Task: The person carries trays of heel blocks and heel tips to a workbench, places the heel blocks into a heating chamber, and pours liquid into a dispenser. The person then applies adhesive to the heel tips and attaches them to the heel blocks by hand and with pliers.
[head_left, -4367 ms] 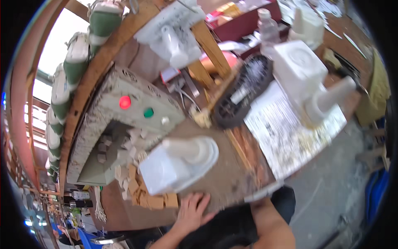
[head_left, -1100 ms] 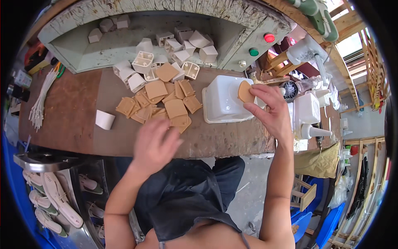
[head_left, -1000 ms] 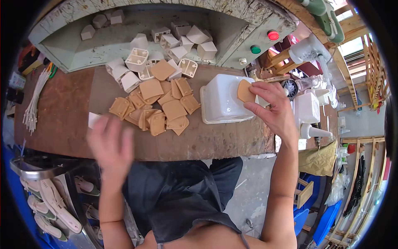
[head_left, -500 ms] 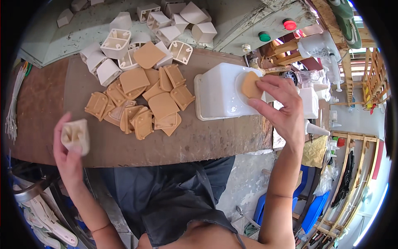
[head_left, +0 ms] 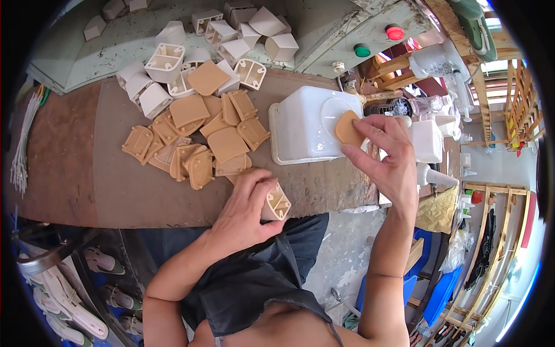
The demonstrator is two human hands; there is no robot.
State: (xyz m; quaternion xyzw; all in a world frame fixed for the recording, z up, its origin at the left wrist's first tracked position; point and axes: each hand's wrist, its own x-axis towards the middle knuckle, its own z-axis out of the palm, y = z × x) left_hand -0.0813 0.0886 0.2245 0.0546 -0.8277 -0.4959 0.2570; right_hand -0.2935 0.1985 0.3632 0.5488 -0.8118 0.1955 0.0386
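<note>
My left hand (head_left: 240, 211) grips a cream hollow shoe heel (head_left: 278, 202) near the table's front edge, its ribbed open end facing right. Between thumb and fingers, my right hand (head_left: 390, 156) pinches a tan heel cap (head_left: 348, 128), smooth face showing. The cap overlaps the round mark on a white plastic container (head_left: 303, 127); whether they touch I cannot tell. Left of the container lies a loose pile of tan heel caps (head_left: 227, 145), some with their pegs up. Behind it are several cream heels (head_left: 165, 62), some showing ribbed insides.
The brown worktable (head_left: 133, 202) meets a grey metal machine housing (head_left: 324, 40) with a green button (head_left: 362, 50) and a red button (head_left: 394, 32). White nozzle bottles (head_left: 428, 141) stand at the right. A bundle of white ties (head_left: 26, 139) hangs at far left; shoes (head_left: 63, 301) sit below.
My left hand has swung from the far left to the front middle with the cream heel, turning its open end rightward. My right hand, still pinching the tan cap, has shifted slightly.
</note>
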